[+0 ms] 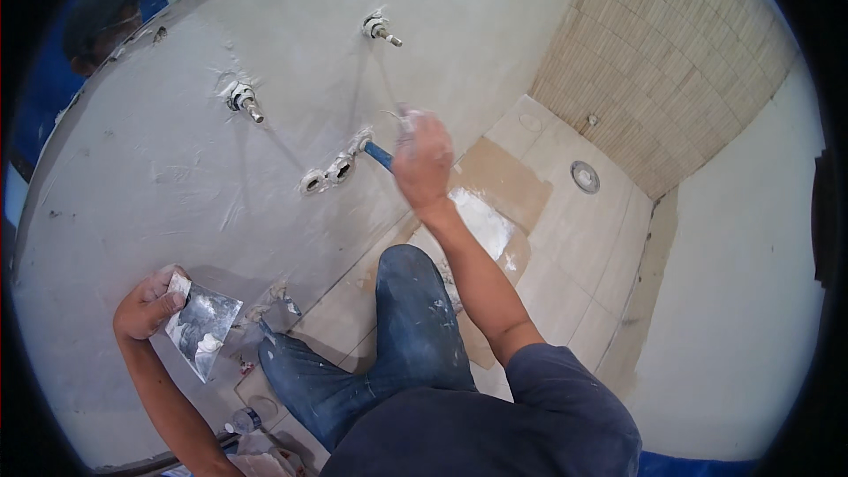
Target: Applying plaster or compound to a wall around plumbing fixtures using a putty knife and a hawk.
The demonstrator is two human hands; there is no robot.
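Right hand (422,162) grips blue-handled putty knife (380,155) against grey plastered wall (159,168); left hand (146,305) holds metal plaster-smeared hawk blade (201,327) close, as supply.

The left hand (146,305) is held low at the left, fingers curled in a closed grip, forearm bare and running down to the lower edge. The right hand (422,162) is raised and extended forward, fist closed, wrist bent slightly, forearm bare, upper arm sleeved in dark blue.
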